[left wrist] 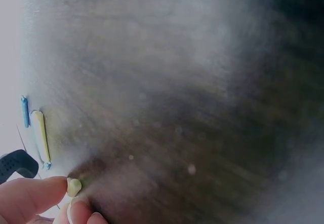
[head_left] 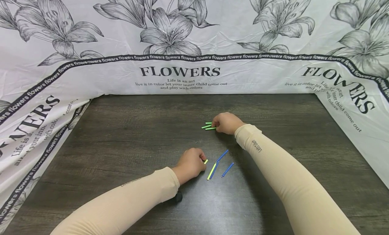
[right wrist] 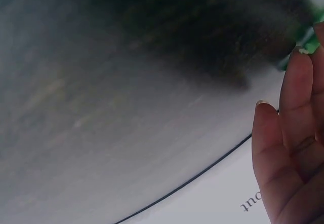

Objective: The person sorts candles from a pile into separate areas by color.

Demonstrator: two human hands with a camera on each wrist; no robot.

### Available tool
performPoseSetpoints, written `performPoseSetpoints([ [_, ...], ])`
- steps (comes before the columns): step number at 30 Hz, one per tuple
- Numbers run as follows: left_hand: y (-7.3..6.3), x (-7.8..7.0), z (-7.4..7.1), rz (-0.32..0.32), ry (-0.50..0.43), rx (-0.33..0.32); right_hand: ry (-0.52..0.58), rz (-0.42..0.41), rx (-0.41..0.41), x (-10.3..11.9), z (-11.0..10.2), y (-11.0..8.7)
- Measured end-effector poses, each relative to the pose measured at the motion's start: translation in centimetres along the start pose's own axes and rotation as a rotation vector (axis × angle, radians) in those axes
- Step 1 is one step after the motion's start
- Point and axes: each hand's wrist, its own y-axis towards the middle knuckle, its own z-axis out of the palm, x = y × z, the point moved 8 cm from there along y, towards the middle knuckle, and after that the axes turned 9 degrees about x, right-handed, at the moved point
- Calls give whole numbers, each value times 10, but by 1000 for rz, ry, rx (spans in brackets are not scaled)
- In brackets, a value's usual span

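My left hand pinches a short yellow-green stick between thumb and fingertips, low over the dark table. To its right lie another yellow-green stick and several blue sticks, one blue stick slanting up and away, another blue stick apart on the right. Farther back, my right hand reaches down with its fingertips at the end of a green stick, pinching it. Beside that one are two more green sticks, the middle green stick slanted. The right fingers partly hide the green sticks.
The dark wood-grain table is bordered at the back and both sides by a white cloth printed with flowers and lettering. A small black object shows under the left sleeve.
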Motion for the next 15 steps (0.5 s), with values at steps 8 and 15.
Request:
performPoseSetpoints([
  [8, -3, -2, -1, 13, 6, -5, -16, 8, -3, -2, 1, 2],
  [15, -2, -2, 0, 18, 2, -5, -32, 12, -13, 0, 0, 2],
])
